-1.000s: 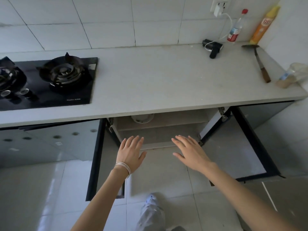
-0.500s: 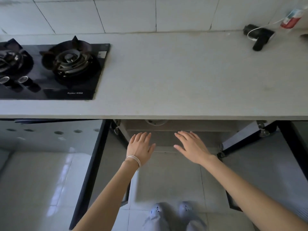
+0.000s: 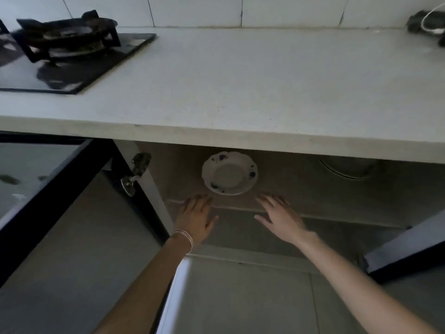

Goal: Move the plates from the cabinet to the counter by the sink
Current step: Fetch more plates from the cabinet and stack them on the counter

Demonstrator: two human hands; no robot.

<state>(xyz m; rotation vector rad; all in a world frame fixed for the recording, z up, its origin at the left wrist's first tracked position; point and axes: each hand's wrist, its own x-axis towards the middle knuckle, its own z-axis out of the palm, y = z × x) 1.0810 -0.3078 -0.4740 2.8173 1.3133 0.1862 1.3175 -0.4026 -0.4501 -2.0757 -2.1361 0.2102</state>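
A white plate [image 3: 230, 173] with small blue flowers on its scalloped rim lies on the upper shelf [image 3: 301, 189] of the open cabinet under the counter [image 3: 240, 80]. It looks like a short stack of plates. My left hand [image 3: 196, 219], with thin bangles at the wrist, is spread just below and left of the plate. Opposite it, my right hand [image 3: 280, 218] is spread just below and right of the plate. Neither hand touches the plate, and both hold nothing.
A gas hob [image 3: 65, 49] sits on the counter at the left. A round metal vessel [image 3: 349, 168] shows partly on the shelf to the right. Both cabinet doors [image 3: 72, 237] stand swung out, the right one [image 3: 407, 247] low at the right. A black corded device [image 3: 428, 25] lies far right.
My view has dropped lower and closer to the cabinet, so the plate on the shelf is now in full sight. Both hands have reached forward to just short of the plate.
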